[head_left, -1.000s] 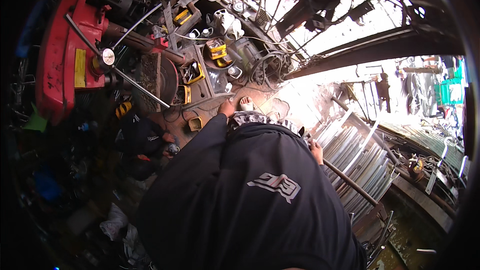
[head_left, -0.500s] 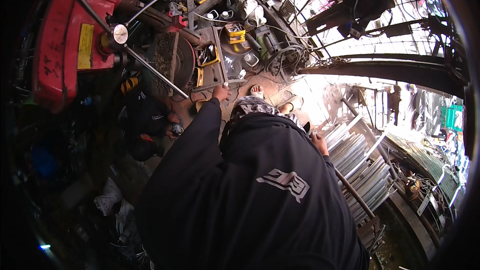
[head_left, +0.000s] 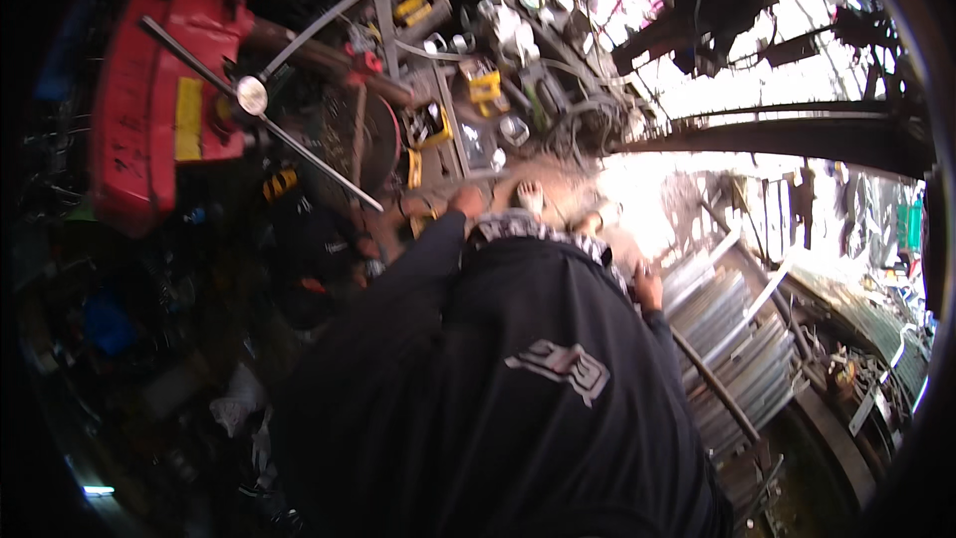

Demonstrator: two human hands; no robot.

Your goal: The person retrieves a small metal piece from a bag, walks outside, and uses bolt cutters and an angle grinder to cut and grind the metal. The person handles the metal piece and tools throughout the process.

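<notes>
My left hand (head_left: 468, 201) hangs low beside my left thigh, close to the corner of a grey work surface (head_left: 445, 110). Motion blur smears its fingers. On the other side, my right hand (head_left: 647, 289) is beside a stack of pale metal bars (head_left: 732, 324). Its fingers look curled, but what lies inside them, if anything, cannot be made out. Nearest my left hand are a yellow container (head_left: 423, 222) and a yellow-edged bin (head_left: 431, 127) of small parts.
A red drill-press-like machine (head_left: 139, 139) with a three-armed handle (head_left: 252, 95) stands at the left. Beside it, another person (head_left: 314, 239) in dark clothes is low down. A dark beam (head_left: 787, 144) crosses the right. Clear jugs (head_left: 513, 130) and a green machine (head_left: 546, 90) stand ahead.
The view has shifted, so the surroundings and both hands appear a little farther right and lower, with more blur. Nothing has visibly been picked up or put down.
</notes>
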